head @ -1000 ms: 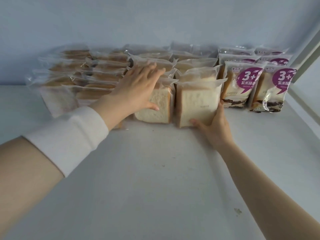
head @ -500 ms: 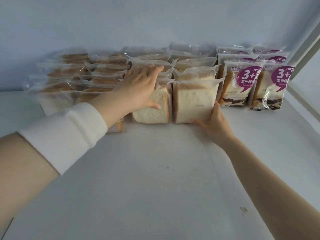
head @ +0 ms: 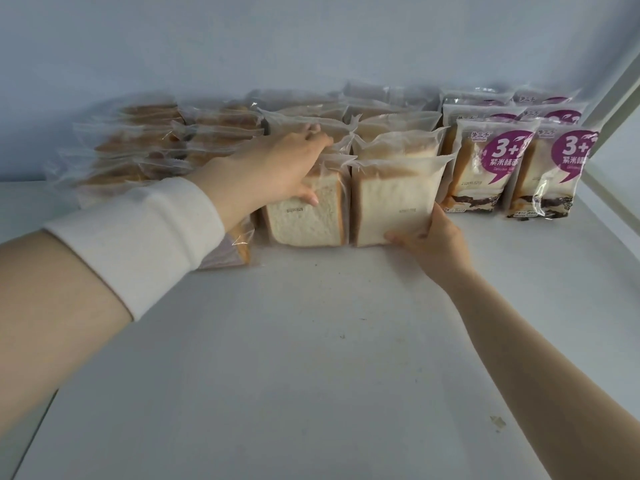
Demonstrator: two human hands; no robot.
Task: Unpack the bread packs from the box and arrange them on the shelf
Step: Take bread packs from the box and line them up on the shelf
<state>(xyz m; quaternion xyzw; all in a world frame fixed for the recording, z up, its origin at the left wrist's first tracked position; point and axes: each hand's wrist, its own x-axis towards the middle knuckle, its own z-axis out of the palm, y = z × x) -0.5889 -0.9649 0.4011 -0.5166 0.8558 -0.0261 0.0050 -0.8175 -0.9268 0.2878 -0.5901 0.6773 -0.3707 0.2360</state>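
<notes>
Two clear packs of white bread stand side by side at the front of the rows on the white shelf (head: 311, 341). My left hand (head: 277, 168) lies over the top of the left pack (head: 304, 223), fingers fairly straight across the packs behind, thumb pressed on its front face. My right hand (head: 433, 237) grips the lower right corner of the right pack (head: 391, 202), thumb on the front, fingers behind its side. The box is out of view.
Purple-labelled packs (head: 491, 168) stand in rows to the right, close to the shelf's right frame (head: 616, 98). Clear packs of brown-crusted bread (head: 138, 147) fill the left. A pale wall closes the back. Bare shelf surface stretches in front of the rows.
My right hand has slid its pack back until it lines up with the left one. The spread fingers of my left hand have drawn together over the pack tops.
</notes>
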